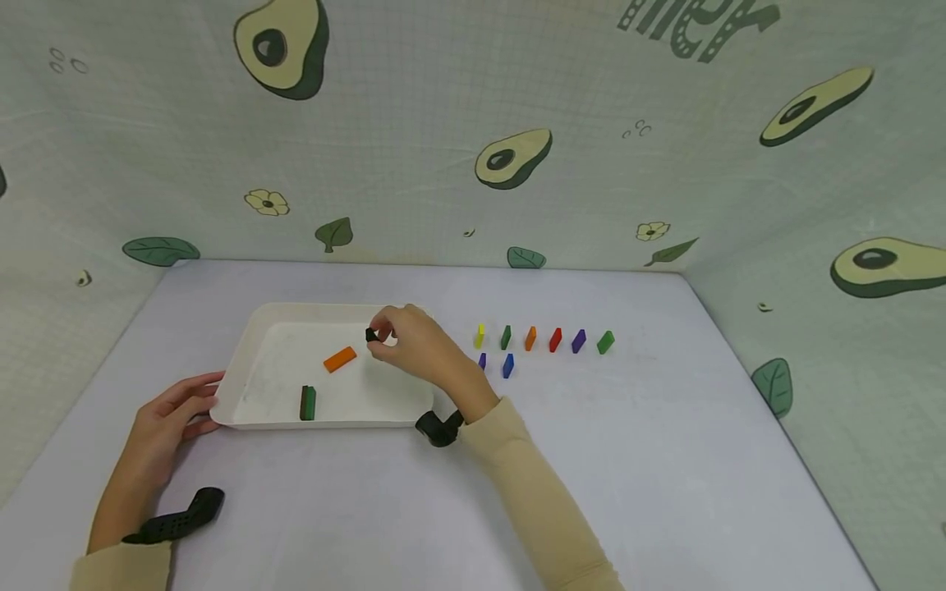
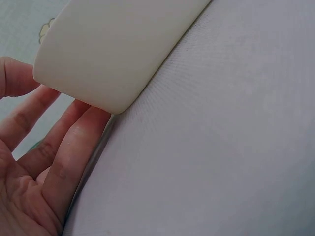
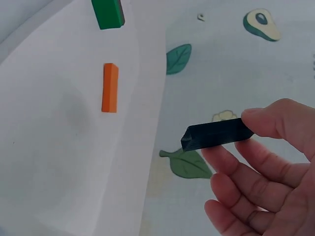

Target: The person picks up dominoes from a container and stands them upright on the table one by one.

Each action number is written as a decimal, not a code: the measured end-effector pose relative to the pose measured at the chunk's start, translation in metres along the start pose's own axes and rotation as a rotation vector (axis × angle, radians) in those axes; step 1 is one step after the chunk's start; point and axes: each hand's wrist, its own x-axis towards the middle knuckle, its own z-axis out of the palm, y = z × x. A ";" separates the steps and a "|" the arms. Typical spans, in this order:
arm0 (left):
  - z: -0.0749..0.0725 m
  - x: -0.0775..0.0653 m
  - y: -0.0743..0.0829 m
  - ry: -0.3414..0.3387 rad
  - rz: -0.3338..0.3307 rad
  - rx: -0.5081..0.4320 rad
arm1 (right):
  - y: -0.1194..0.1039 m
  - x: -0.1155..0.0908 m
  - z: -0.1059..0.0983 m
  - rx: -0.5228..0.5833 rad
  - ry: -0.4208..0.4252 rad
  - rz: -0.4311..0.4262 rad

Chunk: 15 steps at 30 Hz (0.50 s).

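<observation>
On the table (image 1: 591, 476), the tray (image 1: 325, 425) lies with its long near edge roughly parallel to the table's far edge. The left hand (image 1: 173, 414) rests its fingers against the tray's left wall by the near corner. The right hand (image 1: 417, 341), well nearer the blocks, pinches a dark block (image 3: 216, 135) by one end between thumb and fingers, over the tray towards its far edge; the block's long axis juts leftward from the fingertips. Nearer than it and to the left, an orange block (image 1: 340, 359) slants towards the tray's far right corner. By the near edge, a green block (image 1: 310, 403) stands perpendicular to it.
</observation>
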 end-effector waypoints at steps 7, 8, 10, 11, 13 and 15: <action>0.000 -0.001 0.000 0.001 0.006 -0.009 | 0.007 -0.028 -0.009 0.095 0.094 -0.023; 0.000 -0.001 0.000 -0.001 0.010 -0.013 | 0.009 -0.031 -0.010 0.110 0.106 -0.026; 0.001 -0.001 0.000 -0.002 0.015 -0.016 | 0.013 -0.038 -0.013 0.143 0.123 -0.019; 0.001 0.000 -0.001 -0.002 0.017 -0.017 | 0.015 -0.042 -0.014 0.159 0.130 -0.015; 0.001 0.000 -0.001 0.001 0.018 -0.015 | 0.020 -0.050 -0.017 0.192 0.142 -0.003; 0.001 0.000 -0.001 0.003 0.014 -0.002 | 0.027 -0.057 -0.020 0.210 0.164 0.010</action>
